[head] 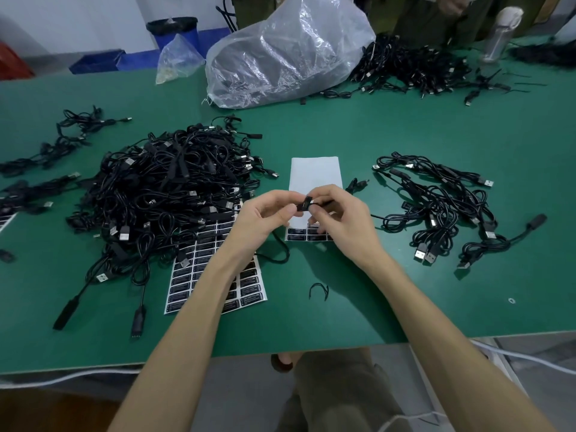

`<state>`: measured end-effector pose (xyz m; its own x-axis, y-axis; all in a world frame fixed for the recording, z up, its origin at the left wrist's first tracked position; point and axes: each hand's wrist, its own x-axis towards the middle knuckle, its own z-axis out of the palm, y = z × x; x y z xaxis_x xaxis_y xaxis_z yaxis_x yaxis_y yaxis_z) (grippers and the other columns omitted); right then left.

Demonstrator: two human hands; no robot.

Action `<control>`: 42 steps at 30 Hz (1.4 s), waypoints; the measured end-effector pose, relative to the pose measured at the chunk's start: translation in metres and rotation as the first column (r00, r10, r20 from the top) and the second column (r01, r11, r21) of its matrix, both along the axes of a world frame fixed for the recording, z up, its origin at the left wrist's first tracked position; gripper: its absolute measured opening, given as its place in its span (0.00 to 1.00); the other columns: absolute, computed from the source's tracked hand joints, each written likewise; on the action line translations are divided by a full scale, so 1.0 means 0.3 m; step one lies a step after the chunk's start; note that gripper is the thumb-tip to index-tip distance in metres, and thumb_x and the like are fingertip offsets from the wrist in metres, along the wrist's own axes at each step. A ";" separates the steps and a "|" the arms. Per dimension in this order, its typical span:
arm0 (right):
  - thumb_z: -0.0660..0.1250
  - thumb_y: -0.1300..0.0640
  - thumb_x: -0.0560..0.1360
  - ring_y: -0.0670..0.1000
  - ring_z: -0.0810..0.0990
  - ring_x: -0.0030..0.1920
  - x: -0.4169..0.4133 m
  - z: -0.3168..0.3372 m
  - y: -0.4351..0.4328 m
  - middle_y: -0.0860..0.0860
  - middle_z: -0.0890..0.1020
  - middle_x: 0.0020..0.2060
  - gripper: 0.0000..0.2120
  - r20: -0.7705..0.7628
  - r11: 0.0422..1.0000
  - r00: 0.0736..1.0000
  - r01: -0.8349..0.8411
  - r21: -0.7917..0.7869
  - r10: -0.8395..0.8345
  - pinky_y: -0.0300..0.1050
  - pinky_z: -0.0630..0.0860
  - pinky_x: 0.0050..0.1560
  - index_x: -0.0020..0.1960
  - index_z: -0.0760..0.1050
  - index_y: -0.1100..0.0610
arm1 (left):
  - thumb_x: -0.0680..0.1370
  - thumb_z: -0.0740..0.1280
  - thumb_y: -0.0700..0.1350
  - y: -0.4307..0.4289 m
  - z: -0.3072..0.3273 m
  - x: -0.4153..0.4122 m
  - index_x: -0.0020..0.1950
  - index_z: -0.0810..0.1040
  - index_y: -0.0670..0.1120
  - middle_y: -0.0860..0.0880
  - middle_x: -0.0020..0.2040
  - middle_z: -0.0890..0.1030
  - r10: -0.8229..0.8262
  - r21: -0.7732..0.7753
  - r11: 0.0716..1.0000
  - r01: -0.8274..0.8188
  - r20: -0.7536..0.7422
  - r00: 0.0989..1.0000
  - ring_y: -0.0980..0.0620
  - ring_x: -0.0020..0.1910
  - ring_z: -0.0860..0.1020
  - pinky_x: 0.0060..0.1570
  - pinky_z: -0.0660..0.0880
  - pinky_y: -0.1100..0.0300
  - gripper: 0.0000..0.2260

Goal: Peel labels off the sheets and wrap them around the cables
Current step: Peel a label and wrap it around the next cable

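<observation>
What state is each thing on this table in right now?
Left hand: pinching the label.
Right hand: holding the cable.
Label: off its sheet, against the cable.
Cable: lifted between both hands.
White sheet: mostly peeled, a few rows left.
Full sheet: flat, partly under the big pile.
Big pile: tangled heap.
Small pile: loosely spread.
Plastic bag: crumpled, lying down.
</observation>
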<state>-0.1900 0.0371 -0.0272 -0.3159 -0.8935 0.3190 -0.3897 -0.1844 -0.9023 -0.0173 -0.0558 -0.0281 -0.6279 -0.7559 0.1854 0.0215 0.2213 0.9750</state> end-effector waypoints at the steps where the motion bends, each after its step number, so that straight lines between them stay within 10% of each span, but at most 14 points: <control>1: 0.69 0.65 0.80 0.52 0.85 0.44 0.002 0.001 0.001 0.48 0.84 0.45 0.11 -0.008 1.000 1.000 -0.003 -0.004 0.003 0.53 0.83 0.44 0.52 0.80 0.50 | 0.81 0.70 0.39 0.001 0.000 0.000 0.60 0.83 0.44 0.48 0.55 0.86 -0.005 0.001 1.000 0.005 0.006 1.000 0.50 0.53 0.84 0.51 0.78 0.60 0.08; 18: 0.66 0.58 0.82 0.40 0.82 0.37 0.005 -0.004 0.002 0.46 0.86 0.41 0.06 0.026 0.999 1.000 0.002 0.035 -0.003 0.39 0.77 0.41 0.47 0.80 0.54 | 0.80 0.70 0.34 0.006 -0.009 -0.012 0.57 0.83 0.40 0.46 0.50 0.87 0.035 -0.013 0.999 -0.035 -0.006 0.999 0.50 0.44 0.84 0.47 0.79 0.59 0.07; 33: 0.72 0.59 0.79 0.61 0.84 0.46 -0.021 -0.019 -0.014 0.50 0.86 0.41 0.03 0.189 0.999 0.982 0.020 0.030 -0.025 0.61 0.83 0.48 0.46 0.83 0.54 | 0.78 0.74 0.37 0.008 -0.011 -0.014 0.57 0.84 0.42 0.47 0.48 0.87 0.019 -0.024 1.000 -0.019 0.010 1.000 0.51 0.45 0.85 0.47 0.79 0.61 0.08; 42: 0.75 0.59 0.77 0.47 0.80 0.39 -0.009 -0.007 -0.008 0.48 0.83 0.43 0.04 0.045 0.998 0.998 -0.037 0.060 0.035 0.51 0.80 0.47 0.43 0.84 0.57 | 0.80 0.71 0.37 0.024 0.002 -0.026 0.52 0.82 0.37 0.50 0.43 0.84 0.055 -0.053 0.997 -0.055 0.012 0.998 0.57 0.37 0.81 0.40 0.78 0.63 0.04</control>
